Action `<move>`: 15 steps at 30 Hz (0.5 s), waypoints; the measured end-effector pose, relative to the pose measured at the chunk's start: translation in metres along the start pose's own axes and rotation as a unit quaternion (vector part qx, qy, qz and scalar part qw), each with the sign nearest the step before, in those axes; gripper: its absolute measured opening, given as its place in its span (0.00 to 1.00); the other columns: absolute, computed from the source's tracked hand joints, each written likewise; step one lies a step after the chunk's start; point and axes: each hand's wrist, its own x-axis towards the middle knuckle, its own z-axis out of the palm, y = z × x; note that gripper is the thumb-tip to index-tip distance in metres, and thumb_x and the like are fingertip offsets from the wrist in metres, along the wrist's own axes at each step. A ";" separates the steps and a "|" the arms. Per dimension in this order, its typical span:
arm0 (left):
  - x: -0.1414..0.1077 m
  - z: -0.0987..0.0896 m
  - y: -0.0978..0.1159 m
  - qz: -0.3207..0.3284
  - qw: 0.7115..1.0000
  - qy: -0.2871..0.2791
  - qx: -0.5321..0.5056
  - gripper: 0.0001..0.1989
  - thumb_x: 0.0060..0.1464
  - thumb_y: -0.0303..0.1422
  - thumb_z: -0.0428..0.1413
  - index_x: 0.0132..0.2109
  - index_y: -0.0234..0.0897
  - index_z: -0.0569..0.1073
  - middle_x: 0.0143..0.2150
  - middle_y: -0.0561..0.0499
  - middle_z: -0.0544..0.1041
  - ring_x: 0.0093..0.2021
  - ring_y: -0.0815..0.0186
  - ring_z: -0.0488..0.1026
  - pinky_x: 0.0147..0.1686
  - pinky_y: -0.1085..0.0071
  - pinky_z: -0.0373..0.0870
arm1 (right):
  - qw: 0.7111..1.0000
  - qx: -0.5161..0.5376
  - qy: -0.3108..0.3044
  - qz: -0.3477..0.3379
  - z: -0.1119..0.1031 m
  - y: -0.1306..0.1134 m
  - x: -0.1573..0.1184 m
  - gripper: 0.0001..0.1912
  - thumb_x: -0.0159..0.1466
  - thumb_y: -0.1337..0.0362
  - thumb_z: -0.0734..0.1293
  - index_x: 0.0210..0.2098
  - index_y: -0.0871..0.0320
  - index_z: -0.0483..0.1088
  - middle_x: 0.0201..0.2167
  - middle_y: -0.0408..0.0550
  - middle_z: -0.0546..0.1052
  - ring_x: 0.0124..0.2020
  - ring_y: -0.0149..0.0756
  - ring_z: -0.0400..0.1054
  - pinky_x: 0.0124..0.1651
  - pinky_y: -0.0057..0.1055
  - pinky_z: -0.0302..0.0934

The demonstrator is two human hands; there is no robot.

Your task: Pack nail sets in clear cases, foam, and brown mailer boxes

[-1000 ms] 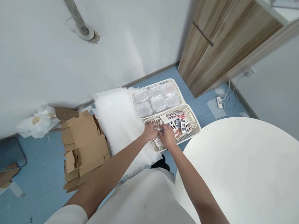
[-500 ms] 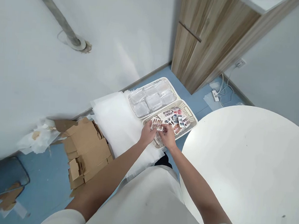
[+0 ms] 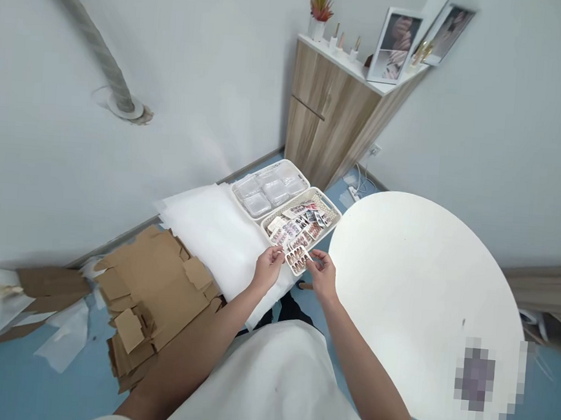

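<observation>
A small white card of press-on nails (image 3: 298,260), with rows of brown and gold nails, is held up between my two hands. My left hand (image 3: 267,268) pinches at its left edge, thumb and fingertips together. My right hand (image 3: 324,275) grips the card's right edge between thumb and fingers. Just beyond the card is a cream plastic basket (image 3: 330,204) with many more nail cards (image 3: 303,221) in mixed colours, lying loosely over one another. Beside it, to the left, a second basket (image 3: 236,191) holds several clear plastic packs (image 3: 276,192).
White foam sheets (image 3: 206,230) lie left of the baskets, with flattened cardboard (image 3: 158,284) nearer me. A round white table (image 3: 415,279) stands at my right. Behind the baskets is a wooden cabinet (image 3: 328,104) with picture frames (image 3: 395,47) and a potted plant (image 3: 320,9) on top.
The nail card and both hands have come back from over the basket toward my body, and the hands are slightly farther apart. My view has tilted up, showing the cabinet top.
</observation>
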 end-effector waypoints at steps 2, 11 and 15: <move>-0.010 0.004 0.003 -0.019 0.999 -0.032 -0.003 0.15 0.49 0.38 0.52 0.43 0.34 0.70 0.34 0.48 0.74 0.33 0.68 0.71 0.35 0.70 0.67 | 1.000 -0.006 0.018 -0.003 -0.011 -0.005 -0.016 0.18 0.51 0.58 0.65 0.40 0.56 0.61 0.38 0.48 0.70 0.24 0.27 0.63 0.27 0.29 0.62; -0.035 0.053 0.024 0.006 0.966 -0.256 0.028 0.16 0.48 0.38 0.53 0.42 0.35 0.71 0.35 0.47 0.74 0.32 0.68 0.70 0.32 0.72 0.66 | 0.995 0.048 0.081 -0.036 -0.068 -0.011 -0.073 0.18 0.53 0.58 0.66 0.42 0.54 0.61 0.38 0.48 0.71 0.34 0.34 0.68 0.39 0.36 0.65; -0.041 0.086 0.027 0.036 0.937 -0.339 0.072 0.15 0.47 0.38 0.54 0.41 0.35 0.72 0.34 0.48 0.74 0.31 0.67 0.69 0.32 0.70 0.66 | 0.990 0.058 0.109 -0.061 -0.104 -0.008 -0.092 0.20 0.53 0.58 0.66 0.44 0.54 0.60 0.39 0.49 0.71 0.36 0.34 0.68 0.42 0.38 0.63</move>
